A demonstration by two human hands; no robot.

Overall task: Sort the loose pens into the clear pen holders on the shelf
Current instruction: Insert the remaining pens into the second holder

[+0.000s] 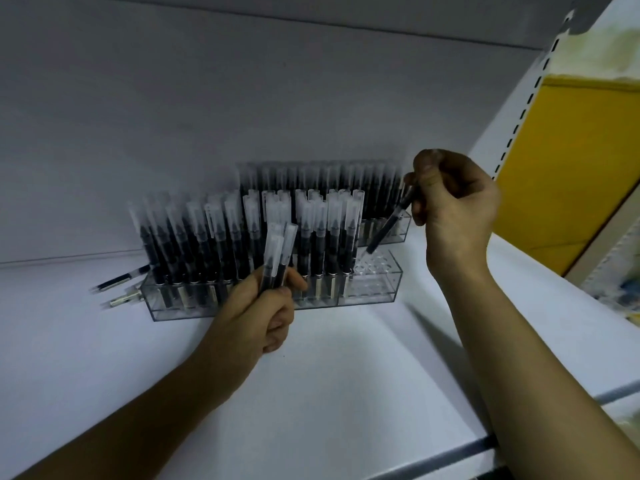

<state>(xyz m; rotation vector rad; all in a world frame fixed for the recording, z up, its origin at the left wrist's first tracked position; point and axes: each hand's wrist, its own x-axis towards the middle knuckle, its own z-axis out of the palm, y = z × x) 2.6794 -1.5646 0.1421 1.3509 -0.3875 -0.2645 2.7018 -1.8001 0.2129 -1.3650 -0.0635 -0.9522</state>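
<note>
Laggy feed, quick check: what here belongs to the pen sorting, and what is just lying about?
Job: black pen in right hand; clear-capped black pens in left hand; front clear plastic pen holder; rear clear plastic pen holder; two loose pens on white shelf.
Idle: yellow flat board; white slotted upright.

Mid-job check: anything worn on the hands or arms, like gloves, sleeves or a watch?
Nothing shows. The left hand and right hand are bare, with no gloves or rings visible. The left forearm and right forearm are bare to the frame's edge: no sleeves, watch or bands.
</note>
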